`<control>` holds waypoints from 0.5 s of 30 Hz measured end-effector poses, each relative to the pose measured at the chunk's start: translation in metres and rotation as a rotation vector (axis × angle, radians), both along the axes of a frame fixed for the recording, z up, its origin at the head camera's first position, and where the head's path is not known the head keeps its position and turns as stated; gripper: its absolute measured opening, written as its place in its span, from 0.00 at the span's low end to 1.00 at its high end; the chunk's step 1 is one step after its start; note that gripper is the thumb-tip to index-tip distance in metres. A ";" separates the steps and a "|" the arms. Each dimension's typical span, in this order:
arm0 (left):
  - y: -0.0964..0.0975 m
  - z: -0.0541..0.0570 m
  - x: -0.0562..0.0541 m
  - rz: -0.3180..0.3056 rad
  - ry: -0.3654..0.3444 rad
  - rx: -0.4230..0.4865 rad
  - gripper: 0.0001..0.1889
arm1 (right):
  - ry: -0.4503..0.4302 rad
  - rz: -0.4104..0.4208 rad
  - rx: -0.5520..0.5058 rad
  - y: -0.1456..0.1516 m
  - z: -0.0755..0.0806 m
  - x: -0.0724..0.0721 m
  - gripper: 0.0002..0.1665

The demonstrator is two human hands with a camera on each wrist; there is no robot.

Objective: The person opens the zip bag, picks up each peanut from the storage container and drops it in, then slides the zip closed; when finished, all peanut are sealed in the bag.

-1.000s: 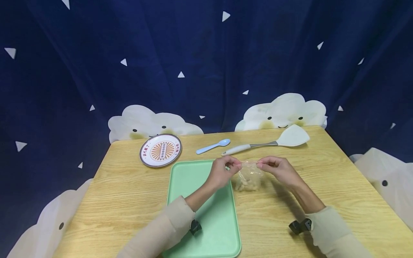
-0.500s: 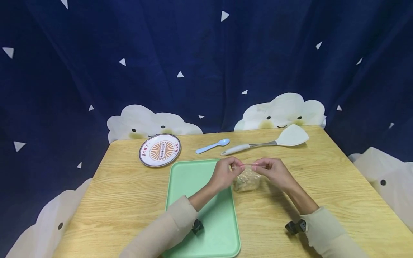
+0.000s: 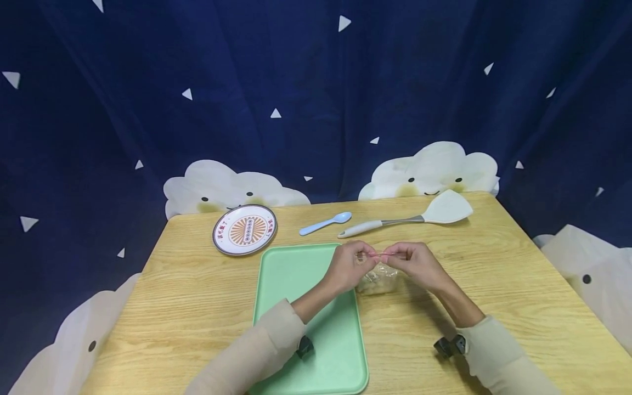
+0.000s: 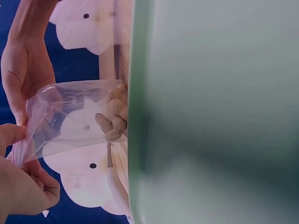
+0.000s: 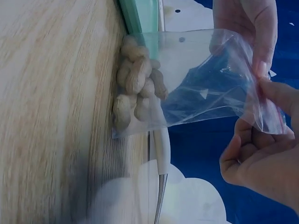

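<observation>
A clear zip bag [image 3: 378, 281] with a pink-red strip along its mouth stands upright just right of the green tray [image 3: 340, 351]. Several unshelled peanuts [image 5: 136, 77] lie at its bottom, down by the tabletop. My left hand [image 3: 347, 265] pinches the mouth between thumb and fingers. From the other side, my right hand [image 3: 417, 264] pinches the same edge, the two sets of fingertips close together. In the right wrist view the bag's film [image 5: 201, 79] hangs creased below the fingers. The head view shows the peanuts only faintly, partly behind the left hand.
Behind the tray, a round plate [image 3: 232, 233] with an orange-and-red print stands on the left. A light blue spoon [image 3: 326, 223] and a white spatula [image 3: 448, 208] with a pale handle lie along the back of the wooden table [image 3: 187, 307], before a dark blue curtain [image 3: 316, 82].
Both hands have moved toward each other along the bag's mouth, so the stretch of strip between them is now very short. The bag has crumpled beneath them; peanuts stay at the bottom.
</observation>
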State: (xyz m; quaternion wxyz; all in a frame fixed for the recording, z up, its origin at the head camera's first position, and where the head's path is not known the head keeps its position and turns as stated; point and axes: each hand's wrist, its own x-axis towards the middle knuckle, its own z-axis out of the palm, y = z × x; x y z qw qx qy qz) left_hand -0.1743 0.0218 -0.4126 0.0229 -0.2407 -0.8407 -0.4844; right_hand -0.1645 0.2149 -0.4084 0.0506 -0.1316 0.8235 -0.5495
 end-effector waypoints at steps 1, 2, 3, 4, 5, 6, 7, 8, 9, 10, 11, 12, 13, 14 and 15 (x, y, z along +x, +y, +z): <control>0.000 0.000 0.000 0.004 0.010 -0.004 0.06 | 0.014 -0.005 0.014 0.000 0.000 0.000 0.14; 0.000 0.000 0.001 0.007 0.018 -0.007 0.06 | 0.030 -0.010 0.034 0.000 0.000 0.000 0.13; -0.001 0.001 0.001 0.009 0.023 -0.006 0.06 | 0.042 -0.016 0.049 0.000 0.000 0.000 0.13; -0.001 0.001 0.001 0.013 0.028 -0.008 0.06 | 0.052 -0.023 0.063 0.000 0.000 -0.001 0.12; -0.002 0.002 0.001 0.015 0.030 -0.010 0.06 | 0.056 -0.030 0.074 0.000 0.000 -0.001 0.12; -0.002 0.002 0.001 0.017 0.030 -0.015 0.06 | 0.058 -0.040 0.086 -0.001 0.000 -0.001 0.12; -0.004 0.002 0.001 0.020 0.031 -0.018 0.06 | 0.059 -0.052 0.097 -0.001 0.000 -0.001 0.12; -0.006 0.002 0.001 0.024 0.031 -0.022 0.06 | 0.064 -0.059 0.105 -0.001 0.001 -0.001 0.12; -0.008 0.002 0.000 0.028 0.032 -0.025 0.06 | 0.063 -0.069 0.114 -0.001 0.002 -0.001 0.12; -0.010 0.002 0.000 0.034 0.035 -0.029 0.06 | 0.062 -0.080 0.122 -0.001 0.002 -0.001 0.12; -0.012 0.002 -0.001 0.040 0.036 -0.028 0.05 | 0.063 -0.090 0.132 0.000 0.004 0.000 0.12; -0.015 0.003 -0.001 0.047 0.041 -0.030 0.05 | 0.067 -0.097 0.141 0.001 0.005 0.000 0.12; -0.017 0.003 -0.001 0.055 0.046 -0.031 0.05 | 0.075 -0.097 0.149 0.002 0.005 -0.001 0.12; -0.020 0.003 -0.002 0.066 0.044 -0.033 0.05 | 0.078 -0.095 0.155 0.003 0.005 -0.002 0.12; -0.022 0.003 -0.001 0.075 0.040 -0.034 0.05 | 0.076 -0.092 0.162 0.004 0.005 -0.002 0.12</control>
